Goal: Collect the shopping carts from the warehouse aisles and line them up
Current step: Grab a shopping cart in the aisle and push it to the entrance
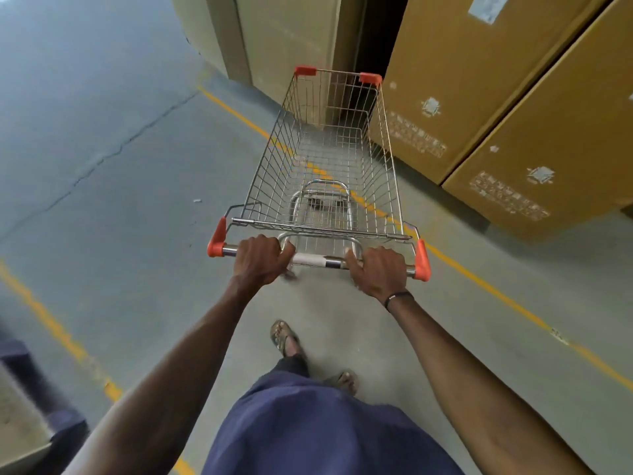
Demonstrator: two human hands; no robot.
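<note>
Nearest the camera I see the person's blue garment and two sandalled feet mid-stride on the grey concrete floor (120, 186). Both forearms reach forward to the steel push bar (317, 260) of the wire-mesh shopping cart with orange plastic corner caps (329, 166).

The left hand (261, 258) is wrapped around the bar near its left end, fingers curled over the top. The right hand (378, 271), with a dark band at the wrist, grips the bar near its right end in the same way. Both hold firmly; neither is free.

The cart stands directly ahead of the person, basket empty. It straddles a yellow painted floor line (479, 279) running diagonally under it. Its front right corner sits just beside a large brown cardboard carton (455, 87); a second such carton (555, 156) stands near the cart's right side. A pale column (287, 39) rises beyond the front left corner.

My assessment: one cart is in hand and in transit, so collection of this unit is done. No other carts and no line-up row are in view, so parking it and gathering the rest appear outstanding. I judge the tight clearance to the carton a scrape risk.
</note>
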